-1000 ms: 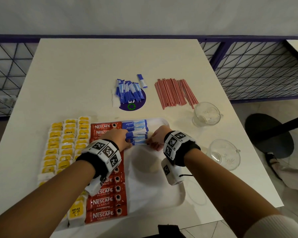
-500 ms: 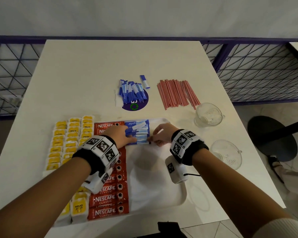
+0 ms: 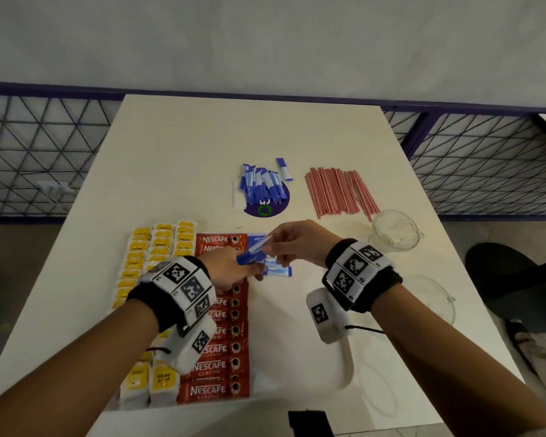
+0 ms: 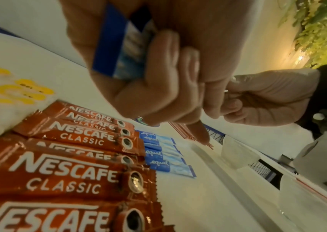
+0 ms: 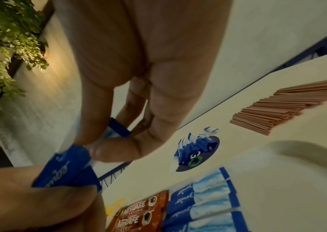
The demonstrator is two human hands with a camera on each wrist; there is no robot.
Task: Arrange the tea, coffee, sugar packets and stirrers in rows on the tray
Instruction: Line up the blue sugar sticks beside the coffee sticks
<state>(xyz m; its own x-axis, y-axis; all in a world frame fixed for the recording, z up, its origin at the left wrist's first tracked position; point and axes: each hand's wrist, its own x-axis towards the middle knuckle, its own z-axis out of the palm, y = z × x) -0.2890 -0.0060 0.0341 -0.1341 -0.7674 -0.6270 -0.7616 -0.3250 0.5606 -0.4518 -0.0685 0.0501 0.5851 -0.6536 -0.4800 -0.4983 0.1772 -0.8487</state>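
Observation:
On the white tray (image 3: 300,329) lie yellow tea bags (image 3: 158,247) in rows at the left, then a column of red Nescafe coffee sachets (image 3: 216,367), then a short column of blue sugar packets (image 3: 276,270). Just above that column, my left hand (image 3: 249,263) grips a small bundle of blue sugar packets (image 4: 116,47). My right hand (image 3: 273,244) pinches the end of one packet (image 5: 108,136) of that bundle between thumb and fingers. A loose sugar pile (image 3: 262,186) and the red stirrers (image 3: 339,192) lie on the table beyond the tray.
Two clear glass cups (image 3: 394,231) (image 3: 432,298) stand right of the tray, near the table's right edge. The sugar pile sits on a round purple sticker (image 3: 267,208). A wire railing (image 3: 486,162) runs behind the table, and a black stool base (image 3: 514,285) is on the floor.
Both hands have lifted off the laid sugar column on the tray. The right hand now pinches a packet from the bundle in the left hand.

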